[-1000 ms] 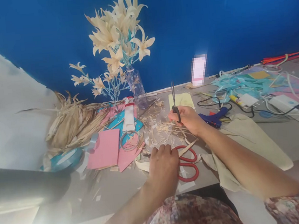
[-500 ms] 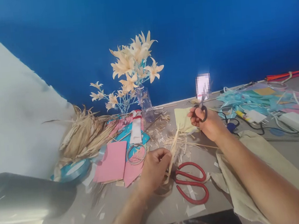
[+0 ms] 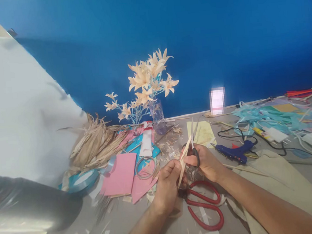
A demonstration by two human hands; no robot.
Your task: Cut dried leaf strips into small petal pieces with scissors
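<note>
Our left fingers (image 3: 174, 167) are pinching the pale strip (image 3: 184, 161); our right fingers beside them are gripping the black-handled scissors (image 3: 196, 156).

Left hand (image 3: 168, 184) — pale strip (image 3: 184, 157) pinched in fingers.

No legible text, nos. or brands. Bright panel (image 3: 217, 100) beyond R hand (image 3: 208, 162): pixelated. Yellow paper (image 3: 201, 131) just past same hand: nothing readable.

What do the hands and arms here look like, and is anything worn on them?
The left hand and right hand are human and ungloved. No watch or bracelet shows. The left forearm and right forearm are bare, with no sleeve in view.
</note>
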